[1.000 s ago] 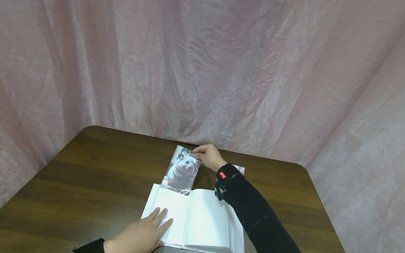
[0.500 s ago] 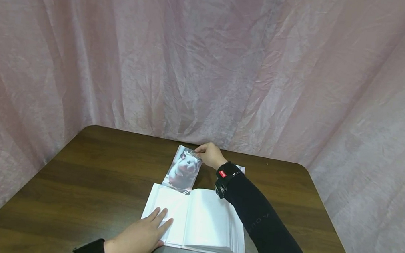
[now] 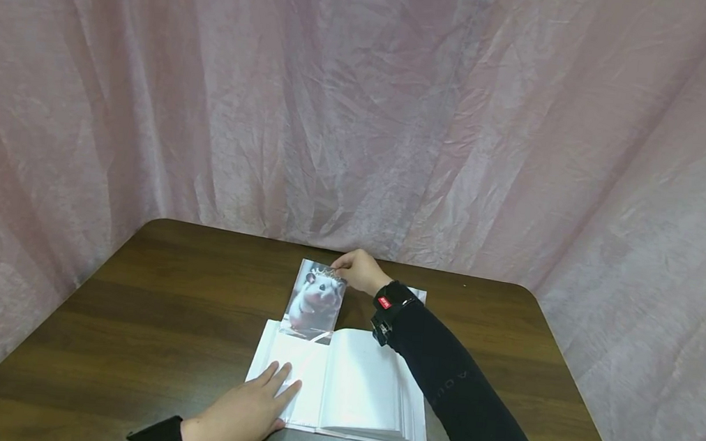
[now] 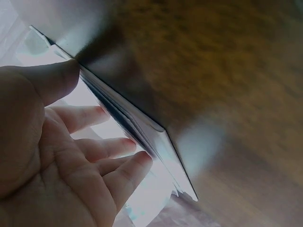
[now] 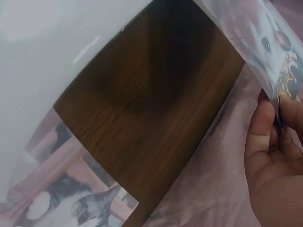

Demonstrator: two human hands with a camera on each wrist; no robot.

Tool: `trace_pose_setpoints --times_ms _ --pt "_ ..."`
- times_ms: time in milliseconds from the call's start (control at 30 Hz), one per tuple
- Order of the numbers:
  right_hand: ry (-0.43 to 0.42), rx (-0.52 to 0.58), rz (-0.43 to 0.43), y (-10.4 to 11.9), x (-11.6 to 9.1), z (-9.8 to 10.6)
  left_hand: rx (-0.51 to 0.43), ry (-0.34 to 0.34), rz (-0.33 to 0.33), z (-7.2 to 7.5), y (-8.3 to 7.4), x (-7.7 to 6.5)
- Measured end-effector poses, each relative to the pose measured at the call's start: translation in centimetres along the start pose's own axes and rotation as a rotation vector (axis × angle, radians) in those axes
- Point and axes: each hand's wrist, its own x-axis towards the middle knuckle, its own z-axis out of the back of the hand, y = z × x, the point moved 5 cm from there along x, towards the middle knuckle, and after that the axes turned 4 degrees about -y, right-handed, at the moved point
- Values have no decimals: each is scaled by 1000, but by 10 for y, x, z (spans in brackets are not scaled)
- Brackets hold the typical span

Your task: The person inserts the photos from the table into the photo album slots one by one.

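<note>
A white photo album (image 3: 365,383) lies open on the table, several pages stacked on its right side. My left hand (image 3: 242,407) rests on the lower left page with fingers spread. In the left wrist view, the thumb of that left hand (image 4: 52,161) lies by the album's edge (image 4: 118,111). A photo (image 3: 314,301) of a white hamster wearing a crown stands at the far edge of the left page, its lower end overlapping the page top. My right hand (image 3: 362,272) pinches this photo's upper right corner; the right wrist view shows thumb and fingers on the photo (image 5: 265,45).
Another photo (image 5: 80,208), with a cat on it, lies past the album's right side, largely hidden by the right forearm in the head view. The brown wooden table (image 3: 130,320) ends at a pink curtain (image 3: 363,109) behind.
After a slight shift to the right, my right hand has brought the hamster photo left and nearer the album, its lower end now farther over the left page. The left hand stays put.
</note>
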Motion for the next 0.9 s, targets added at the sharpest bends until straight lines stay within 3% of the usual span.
trace_pose_setpoints --times_ms 367,900 --pt "94 -35 14 11 -6 -18 -27 6 18 0 1 0" --pt "196 -58 -10 3 -9 -45 -24 -20 3 -3 3 0"
